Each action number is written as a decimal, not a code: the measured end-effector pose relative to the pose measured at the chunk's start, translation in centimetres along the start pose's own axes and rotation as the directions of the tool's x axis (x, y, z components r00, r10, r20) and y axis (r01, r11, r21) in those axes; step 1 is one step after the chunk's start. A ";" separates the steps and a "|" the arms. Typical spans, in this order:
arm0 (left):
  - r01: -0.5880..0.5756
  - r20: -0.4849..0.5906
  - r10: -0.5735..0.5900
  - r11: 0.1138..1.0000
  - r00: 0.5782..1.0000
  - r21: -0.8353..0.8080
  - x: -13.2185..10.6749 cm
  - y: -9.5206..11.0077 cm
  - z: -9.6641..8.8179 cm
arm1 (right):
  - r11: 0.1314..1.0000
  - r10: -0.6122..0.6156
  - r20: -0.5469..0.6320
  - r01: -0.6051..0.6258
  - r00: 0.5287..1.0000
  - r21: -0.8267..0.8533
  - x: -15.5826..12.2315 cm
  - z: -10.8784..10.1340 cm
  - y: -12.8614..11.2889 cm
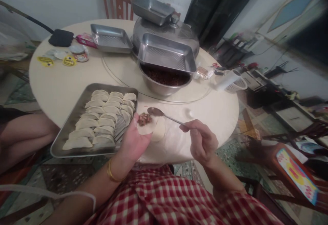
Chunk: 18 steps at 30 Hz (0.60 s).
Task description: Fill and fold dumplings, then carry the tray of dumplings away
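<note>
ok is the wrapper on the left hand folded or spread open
Spread open: the wrapper lies across the left hand, its filling exposed on top and no edge folded over it.

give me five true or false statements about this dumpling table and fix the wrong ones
1. The left hand holds a dumpling wrapper with filling on it. True.
2. The metal spoon is in the left hand. False: the right hand holds it.
3. Folded dumplings lie in rows in the metal tray. True.
4. The steel bowl is empty. False: it contains a dark mixture.
5. A gold-coloured bangle is on the left wrist. True.
</note>
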<state>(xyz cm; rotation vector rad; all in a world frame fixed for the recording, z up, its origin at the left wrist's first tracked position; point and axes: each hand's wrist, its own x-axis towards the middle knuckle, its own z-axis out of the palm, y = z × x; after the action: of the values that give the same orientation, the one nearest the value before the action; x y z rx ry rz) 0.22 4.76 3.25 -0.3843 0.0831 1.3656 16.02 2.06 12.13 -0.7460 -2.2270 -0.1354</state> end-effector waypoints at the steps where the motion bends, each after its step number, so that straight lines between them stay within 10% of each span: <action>1: -0.004 -0.002 0.004 1.000 1.000 0.010 0.0 0.0 0.1 | 1.000 -0.003 0.007 0.003 1.000 -0.026 0.0 0.0 -0.1; 18: -0.009 0.018 0.008 0.999 1.000 0.044 0.4 0.0 0.1 | 0.974 -0.226 0.136 0.226 0.965 0.017 0.5 -0.4 0.2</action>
<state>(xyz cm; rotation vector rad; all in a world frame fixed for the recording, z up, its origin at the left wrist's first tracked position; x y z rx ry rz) 0.27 5.16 3.23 -0.3346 0.1001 1.3731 16.13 2.32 12.69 -0.5107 -2.4394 -0.1996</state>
